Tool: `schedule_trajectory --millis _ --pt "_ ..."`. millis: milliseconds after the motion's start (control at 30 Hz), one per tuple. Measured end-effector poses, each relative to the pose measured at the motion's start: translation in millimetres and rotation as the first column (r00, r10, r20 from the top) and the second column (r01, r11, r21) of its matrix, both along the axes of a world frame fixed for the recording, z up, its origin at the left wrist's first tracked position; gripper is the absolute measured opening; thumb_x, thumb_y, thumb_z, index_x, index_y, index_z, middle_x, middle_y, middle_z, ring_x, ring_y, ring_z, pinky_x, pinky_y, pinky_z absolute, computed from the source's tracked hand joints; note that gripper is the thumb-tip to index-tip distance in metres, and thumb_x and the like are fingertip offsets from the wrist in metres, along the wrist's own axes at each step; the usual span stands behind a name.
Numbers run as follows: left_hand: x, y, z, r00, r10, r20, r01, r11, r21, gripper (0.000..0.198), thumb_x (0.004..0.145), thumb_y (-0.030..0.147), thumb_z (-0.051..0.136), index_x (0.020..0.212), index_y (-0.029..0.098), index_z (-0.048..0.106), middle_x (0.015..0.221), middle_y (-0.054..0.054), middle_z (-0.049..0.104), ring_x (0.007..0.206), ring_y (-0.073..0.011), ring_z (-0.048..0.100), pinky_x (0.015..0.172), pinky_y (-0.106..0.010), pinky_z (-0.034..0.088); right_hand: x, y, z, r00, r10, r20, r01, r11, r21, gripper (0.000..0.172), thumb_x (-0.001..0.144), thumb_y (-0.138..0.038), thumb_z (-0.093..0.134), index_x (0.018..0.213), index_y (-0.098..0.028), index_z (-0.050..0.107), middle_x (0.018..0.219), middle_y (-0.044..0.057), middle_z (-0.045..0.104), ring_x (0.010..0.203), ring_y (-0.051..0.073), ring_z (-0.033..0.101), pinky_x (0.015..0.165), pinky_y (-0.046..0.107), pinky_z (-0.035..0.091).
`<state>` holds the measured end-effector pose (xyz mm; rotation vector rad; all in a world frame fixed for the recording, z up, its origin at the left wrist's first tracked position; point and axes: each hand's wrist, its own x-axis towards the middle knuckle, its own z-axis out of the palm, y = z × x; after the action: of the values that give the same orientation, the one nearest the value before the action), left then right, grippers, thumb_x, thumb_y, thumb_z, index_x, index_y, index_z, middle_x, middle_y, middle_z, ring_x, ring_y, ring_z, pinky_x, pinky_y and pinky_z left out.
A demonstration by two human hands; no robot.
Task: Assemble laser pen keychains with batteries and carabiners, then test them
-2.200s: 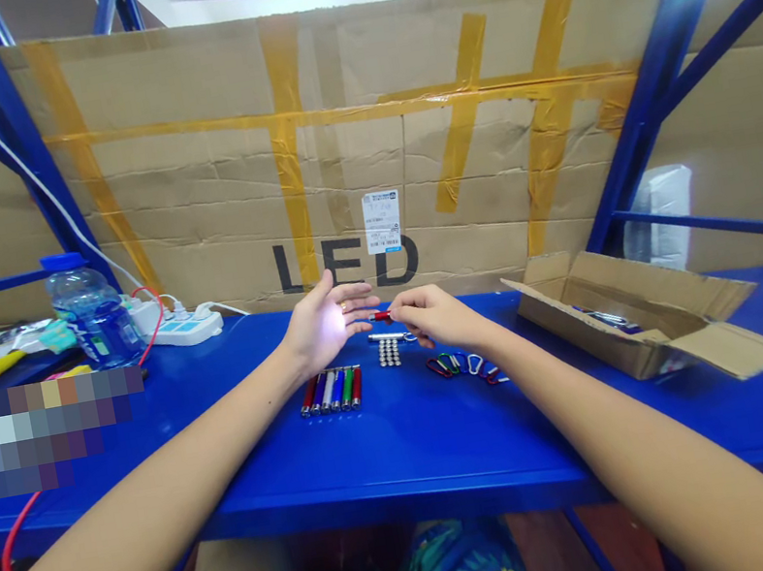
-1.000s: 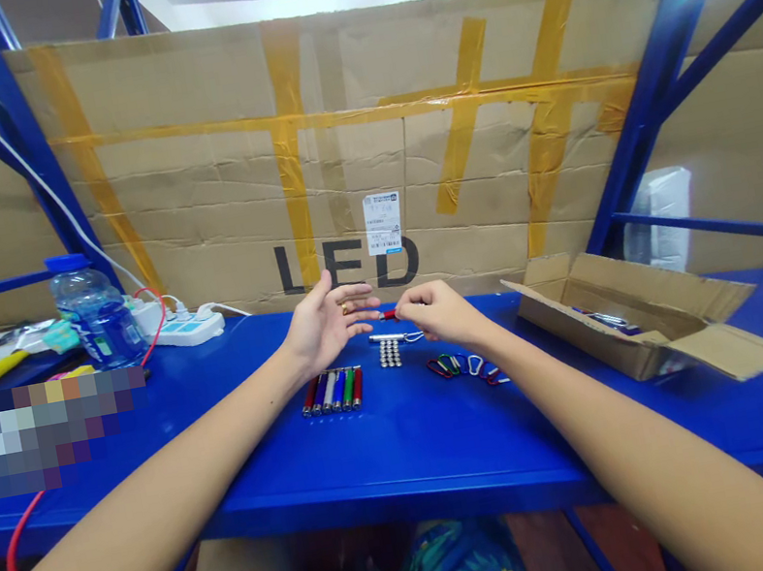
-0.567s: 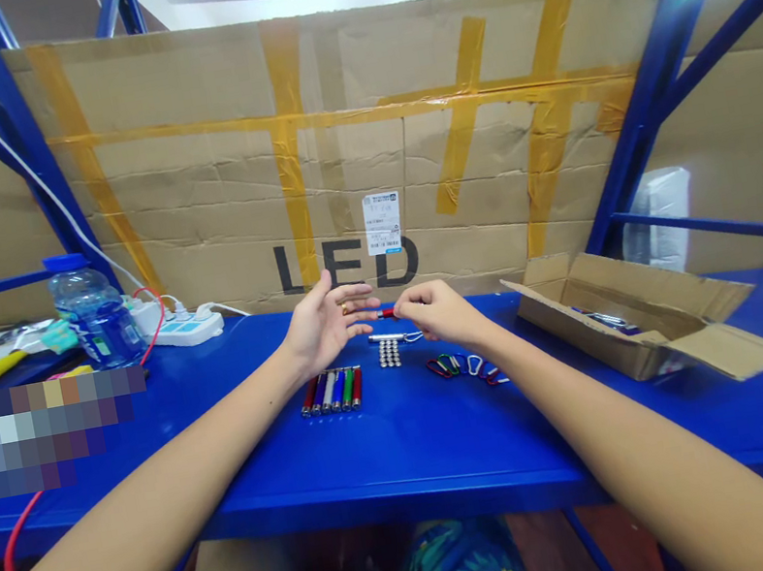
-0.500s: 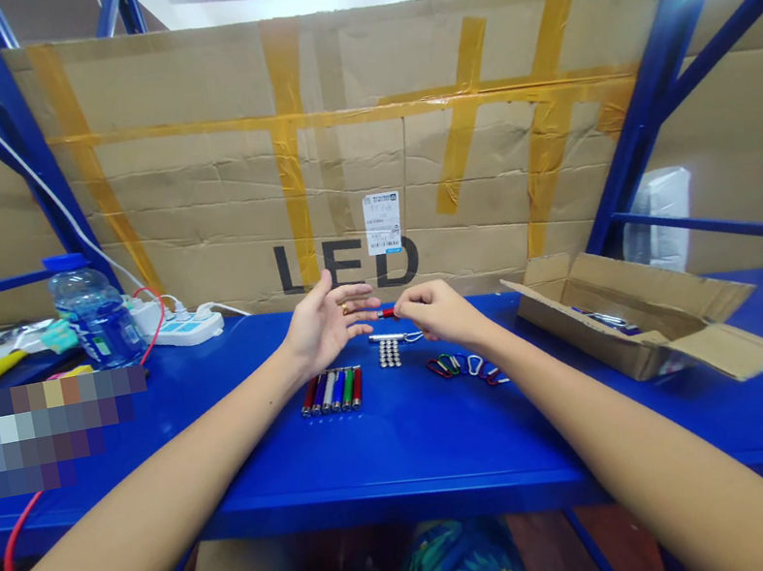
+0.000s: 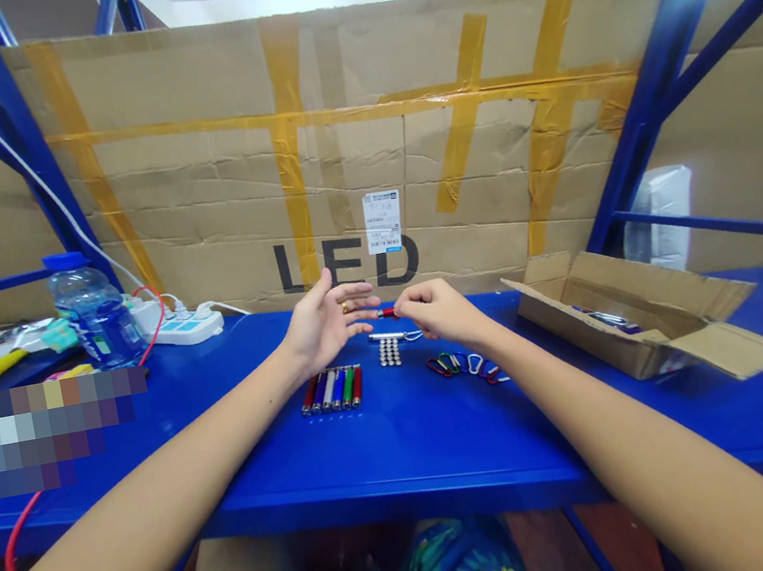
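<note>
My right hand (image 5: 436, 310) is closed in a pinch on a small red flashlight tube (image 5: 387, 312), whose free end points left. My left hand (image 5: 329, 324) is open, its fingers stretched toward that end; I cannot tell whether they touch it. Just below the hands lies a silver flashlight tube (image 5: 386, 336) with a pale cord loop. A block of small button cells (image 5: 388, 352) sits under it. Below my left hand, several coloured flashlight tubes (image 5: 331, 391) stand side by side in a row. Several coloured carabiners (image 5: 466, 366) lie beneath my right wrist.
An open cardboard box (image 5: 629, 311) with small items inside stands at the right of the blue table (image 5: 398, 460). At the left are a blue-capped bottle (image 5: 95, 311) and a white power strip (image 5: 186, 326) with cables. A large cardboard sheet (image 5: 202, 189) closes off the back.
</note>
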<state>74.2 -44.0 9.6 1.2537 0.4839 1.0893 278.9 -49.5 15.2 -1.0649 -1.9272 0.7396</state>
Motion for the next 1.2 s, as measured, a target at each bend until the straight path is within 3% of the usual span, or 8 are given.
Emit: schedule_trajectory --millis 233,1200 --pt "-1.0 2.4 -1.6 1.000 -0.004 -0.030 0.005 0.999 0.033 0.065 0.089 0.066 0.037 0.110 0.009 0.062 0.108 -0.018 0.067 0.102 -0.0291 0.060 0.084 -0.040 0.048 -0.7 -1.1 0.4 1.000 0.001 -0.013 -0.001 1.000 -0.003 0.019 0.076 -0.030 0.054 0.069 -0.015 0.063 0.042 -0.006 0.043 0.038 0.008 0.040 0.040 0.023 0.031" --pt "-1.0 2.2 -0.9 1.000 -0.022 0.009 0.022 1.000 -0.016 0.061 0.091 0.062 0.037 0.107 0.010 0.064 0.103 -0.016 0.069 0.096 -0.0259 0.062 0.082 -0.038 0.048 -0.1 -0.7 0.7 1.000 0.020 0.011 -0.020 1.000 0.016 0.019 0.076 -0.027 0.052 0.066 -0.015 0.063 0.040 -0.006 0.042 0.039 0.008 0.039 0.042 0.022 0.030"
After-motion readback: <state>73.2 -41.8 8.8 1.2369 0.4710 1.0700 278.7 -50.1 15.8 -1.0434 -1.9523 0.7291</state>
